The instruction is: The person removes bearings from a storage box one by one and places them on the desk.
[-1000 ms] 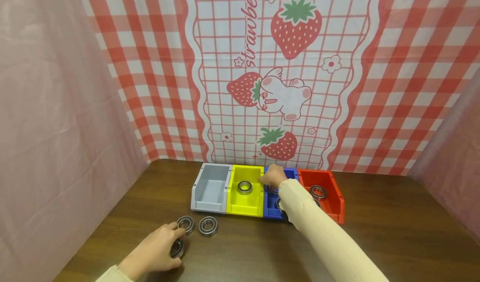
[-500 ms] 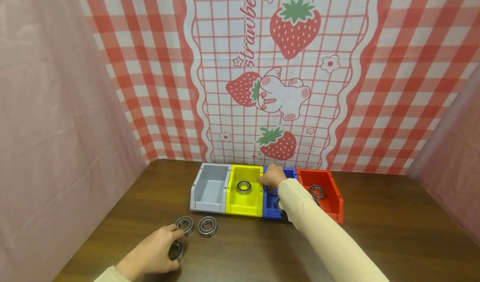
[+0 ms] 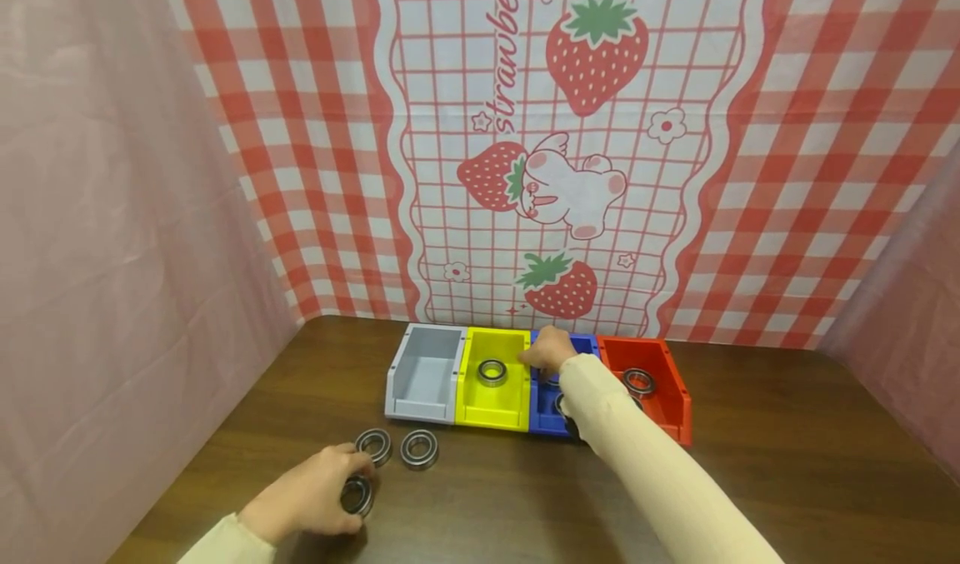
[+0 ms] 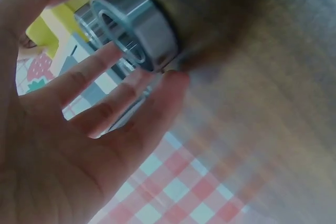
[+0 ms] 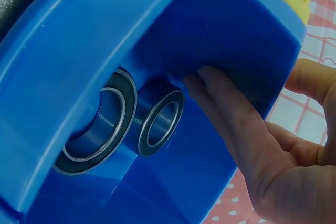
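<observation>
My left hand (image 3: 315, 491) is low over the table around a ball bearing (image 3: 357, 495). In the left wrist view the fingers lie loosely extended by the bearing (image 4: 137, 24), the thumb apart from it; contact is hard to tell. Two more bearings lie just beyond, one near the fingertips (image 3: 373, 446) and one to its right (image 3: 419, 449). My right hand (image 3: 551, 351) reaches into the blue bin (image 3: 547, 421), its fingers (image 5: 236, 108) extended beside a small bearing (image 5: 161, 124) and holding nothing. Nearer the bin's front lip leans a larger bearing (image 5: 113, 129).
The blue bin stands in a row with a grey bin (image 3: 425, 376), a yellow bin (image 3: 492, 418) and a red bin (image 3: 678, 414). A bearing (image 3: 492, 371) lies in the yellow one, and a bearing (image 3: 638, 381) shows in the red one. Checked cloth (image 3: 322, 172) hangs behind.
Both hands stay in nearly the same places, and the bearings have not visibly moved among themselves. The whole view shifts slightly with the head camera.
</observation>
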